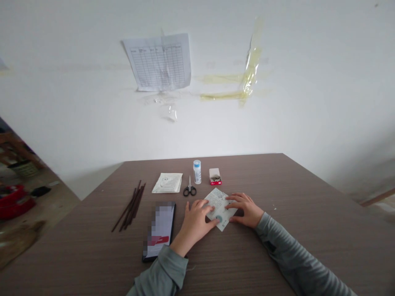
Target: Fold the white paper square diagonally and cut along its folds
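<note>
A small white packet (219, 205) with printed text and a bluish round mark lies turned cornerwise between my two hands. My left hand (197, 222) has its fingertips on the packet's left edge and its thumb at the lower edge. From the right, my right hand (245, 209) holds the other side, fingers on top and thumb near the right corner. Just beyond the packet stands an open red and white box (215, 176) with small dark items inside. Black-handled scissors (189, 189) lie beyond my left hand, blades pointing away.
A clear bottle with a blue-topped end (197, 172) stands near the wall, beside a flat white packet (167, 183). Several thin dark brown sticks (131, 207) lie on the left. A phone (159, 230) lies left of my left forearm on the brown table (293, 246).
</note>
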The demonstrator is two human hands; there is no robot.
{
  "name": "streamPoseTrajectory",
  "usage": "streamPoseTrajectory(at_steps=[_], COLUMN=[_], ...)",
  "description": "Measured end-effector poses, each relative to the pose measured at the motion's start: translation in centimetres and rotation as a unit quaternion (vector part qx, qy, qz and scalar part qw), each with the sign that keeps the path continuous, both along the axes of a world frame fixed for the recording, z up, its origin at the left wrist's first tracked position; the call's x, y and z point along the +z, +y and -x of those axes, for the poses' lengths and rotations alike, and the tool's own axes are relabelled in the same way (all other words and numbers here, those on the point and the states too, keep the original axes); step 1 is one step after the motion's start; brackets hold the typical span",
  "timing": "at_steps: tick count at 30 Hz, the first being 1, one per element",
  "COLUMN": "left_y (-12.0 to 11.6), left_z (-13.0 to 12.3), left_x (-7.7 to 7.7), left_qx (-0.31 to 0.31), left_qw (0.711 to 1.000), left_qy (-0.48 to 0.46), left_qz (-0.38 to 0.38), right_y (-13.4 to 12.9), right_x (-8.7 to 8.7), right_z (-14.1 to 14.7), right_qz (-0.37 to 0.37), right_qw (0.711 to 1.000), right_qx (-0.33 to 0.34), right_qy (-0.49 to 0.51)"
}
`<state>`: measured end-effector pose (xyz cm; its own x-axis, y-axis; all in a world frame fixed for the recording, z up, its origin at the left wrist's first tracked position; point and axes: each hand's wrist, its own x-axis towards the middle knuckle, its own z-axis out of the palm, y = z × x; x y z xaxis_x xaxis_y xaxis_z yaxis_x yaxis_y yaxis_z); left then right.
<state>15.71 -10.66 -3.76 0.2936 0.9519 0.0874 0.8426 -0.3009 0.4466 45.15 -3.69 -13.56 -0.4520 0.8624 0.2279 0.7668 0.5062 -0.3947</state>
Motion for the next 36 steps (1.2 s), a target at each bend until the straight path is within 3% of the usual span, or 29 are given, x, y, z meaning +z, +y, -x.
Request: streamPoseTrajectory(at_steps=[17, 36], left_y=[0.2, 0.9], left_z=[-0.1, 0.1], left_x=[0.2, -0.2], left_qx=[0.001, -0.002], left_qw=[1.0, 1.0], left_qy=[0.001, -0.012], left_qz=[0.006, -0.011], right_y=[-0.6, -0.2], right_x=[1.3, 1.3], right_z=[0.5, 0.2], right_qz=[0.019, 0.005], right_qw=[1.0, 0.999], right_qx=[0.0, 0.043], right_qy=[0.024, 0.02])
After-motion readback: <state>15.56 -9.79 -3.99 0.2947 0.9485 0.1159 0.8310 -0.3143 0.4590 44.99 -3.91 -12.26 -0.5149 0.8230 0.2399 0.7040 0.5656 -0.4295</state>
